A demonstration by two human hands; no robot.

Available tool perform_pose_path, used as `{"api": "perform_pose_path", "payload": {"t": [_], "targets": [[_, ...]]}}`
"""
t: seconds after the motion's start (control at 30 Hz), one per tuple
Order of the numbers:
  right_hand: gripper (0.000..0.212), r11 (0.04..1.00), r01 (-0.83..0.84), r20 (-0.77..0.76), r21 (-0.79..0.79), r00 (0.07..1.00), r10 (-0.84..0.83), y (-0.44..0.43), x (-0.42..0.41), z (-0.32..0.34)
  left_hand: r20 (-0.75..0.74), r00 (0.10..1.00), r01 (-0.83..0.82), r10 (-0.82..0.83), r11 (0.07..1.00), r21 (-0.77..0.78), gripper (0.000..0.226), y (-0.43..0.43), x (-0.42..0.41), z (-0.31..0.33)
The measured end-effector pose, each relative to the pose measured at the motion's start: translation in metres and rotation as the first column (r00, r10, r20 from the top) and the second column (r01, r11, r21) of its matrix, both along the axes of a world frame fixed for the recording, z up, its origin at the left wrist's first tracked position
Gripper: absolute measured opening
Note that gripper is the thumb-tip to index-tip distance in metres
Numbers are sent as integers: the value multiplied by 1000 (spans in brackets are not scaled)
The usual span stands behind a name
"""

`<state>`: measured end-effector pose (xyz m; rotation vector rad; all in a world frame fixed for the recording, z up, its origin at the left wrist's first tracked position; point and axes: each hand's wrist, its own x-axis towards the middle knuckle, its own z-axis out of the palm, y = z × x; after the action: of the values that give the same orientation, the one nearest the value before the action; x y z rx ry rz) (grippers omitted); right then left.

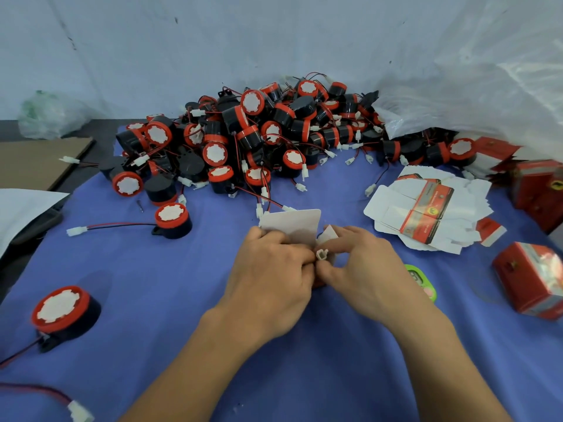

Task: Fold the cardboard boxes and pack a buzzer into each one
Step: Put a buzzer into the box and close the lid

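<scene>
Nearest loose buzzer (61,312): it lies unpacked at the near left on the blue cloth (182,360) that covers the table, and its wire trails out of view.
Left hand (271,278): we curl its grip round the open box (292,228) at the centre of the table. Our fingers hide most of the box, and only its white flap stands up on the far side.
Right hand (362,266): its grip pinches the white connector (322,255) at the mouth of the box, thumb and forefinger closed on it.
Step in hand: we judge that a buzzer is already inside, though we cannot see it, and that we are tucking its lead in. The flaps are not yet closed.
Done so far: one closed red box (530,278) lies at the near right, and more red boxes (539,190), which appear folded, stand farther off on the right.
Second loose buzzer (172,219): it sits left of centre, apart from the heap.
Flat blanks (426,208): a stack waits unfolded, right of centre.
Buzzer pile (259,132): it is a large heap at the far side, so we judge that most of the work is left.
</scene>
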<state>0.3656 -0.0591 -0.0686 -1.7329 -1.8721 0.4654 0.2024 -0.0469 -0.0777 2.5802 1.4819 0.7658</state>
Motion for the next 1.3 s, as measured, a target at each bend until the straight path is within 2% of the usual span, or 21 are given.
{"api": "perform_pose_path", "payload": {"t": [0.13, 0.2, 0.3, 0.43, 0.57, 0.63, 0.67, 0.73, 0.77, 0.8, 0.83, 0.87, 0.9, 0.93, 1.0, 1.13, 1.2, 1.3], "targets": [[19, 987, -28, 119, -157, 992, 48, -2, -2, 1, 122, 992, 2, 4, 999, -47, 25, 2, -7, -1], [23, 972, -77, 98, -222, 990, 101, -4, -2, 0, 126, 992, -1, 7, 999, -50, 24, 2, -8, -1], [27, 961, -139, 71, -239, 985, 160, -7, 2, 0, 149, 989, -3, 8, 999, -35, 25, 0, -9, -2], [37, 959, -119, 77, -258, 987, 143, -7, -3, -3, 397, 914, -64, 87, 995, -70, 27, -3, -7, -1], [25, 970, -106, 117, -220, 984, 135, -5, -7, -6, 321, 946, -63, 51, 998, 28, 23, -3, -4, -2], [19, 996, -45, 22, -76, 999, 47, -4, -7, -4, 294, 955, -70, 42, 994, 84, 25, -1, -5, -4], [21, 998, 45, -81, 37, 996, -42, -4, -7, -2, 286, 957, -84, 54, 992, 93, 25, 0, -7, -4], [39, 948, 246, -361, 205, 919, -160, -3, -5, 5, 252, 963, -126, 99, 988, 91, 26, 1, -7, -4], [49, 936, 294, -510, 193, 845, -160, -1, -3, 5, 226, 967, -144, 118, 984, 103, 25, 2, -6, -4], [54, 950, 291, -661, 117, 736, -144, 1, -1, 3, 189, 973, -155, 131, 981, 119, 23, 3, -4, -4], [50, 970, 243, -776, 8, 614, -147, 3, -2, 2, 140, 980, -159, 140, 978, 134, 22, 4, -2, -4], [41, 980, 169, -824, -102, 538, -178, 5, -3, 1, 90, 986, -155, 143, 977, 144, 22, 4, 0, -4], [34, 980, 93, -822, -174, 534, -197, 5, -6, 0, 46, 988, -149, 144, 977, 152, 24, 4, 2, -4], [33, 978, 43, -797, -206, 572, -193, 5, -8, -2, 10, 990, -143, 143, 976, 164, 25, 4, 4, -3], [36, 978, 13, -759, -207, 629, -169, 7, -12, -6, -42, 989, -133, 144, 972, 194, 28, 2, 3, -2], [28, 973, 10, -774, -232, 604, -191, 10, -10, -8, -118, 989, -52, 84, 967, 249, 33, 3, -1, -1], [20, 968, 8, -769, -253, 606, -206, 11, -8, -13, -98, 995, 6, 18, 969, 246, 29, 3, -1, -3], [20, 969, -80, -803, -235, 578, -147, 11, -9, -14, -18, 1000, -5, 7, 991, 134, 30, 4, -2, -4]]}}
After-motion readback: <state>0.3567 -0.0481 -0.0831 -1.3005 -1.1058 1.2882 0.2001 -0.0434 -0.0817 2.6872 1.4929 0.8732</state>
